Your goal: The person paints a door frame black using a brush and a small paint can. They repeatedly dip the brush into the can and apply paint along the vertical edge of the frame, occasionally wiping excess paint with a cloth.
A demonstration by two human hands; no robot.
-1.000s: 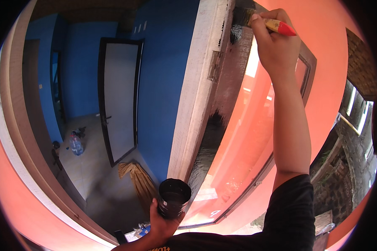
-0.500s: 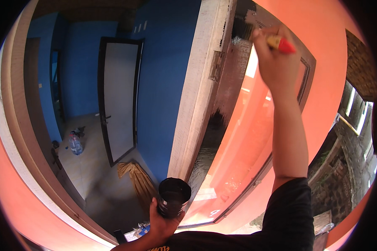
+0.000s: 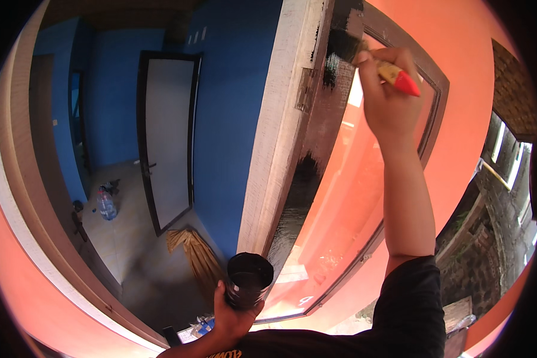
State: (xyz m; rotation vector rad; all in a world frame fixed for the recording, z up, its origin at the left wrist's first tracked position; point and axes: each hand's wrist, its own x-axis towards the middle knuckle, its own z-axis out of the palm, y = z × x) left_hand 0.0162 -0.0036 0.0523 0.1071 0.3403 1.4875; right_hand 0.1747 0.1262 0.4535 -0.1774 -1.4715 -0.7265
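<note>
My right hand (image 3: 394,98), gripping the red-handled brush (image 3: 364,56), has slid left onto the door edge (image 3: 316,137), spreading black paint higher. Left hand (image 3: 235,310) still clutches the black paint can (image 3: 249,280) below.

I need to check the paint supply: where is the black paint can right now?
In the head view, the black paint can sits low and centre, held in the left hand just below the door frame's dark painted edge.
</note>
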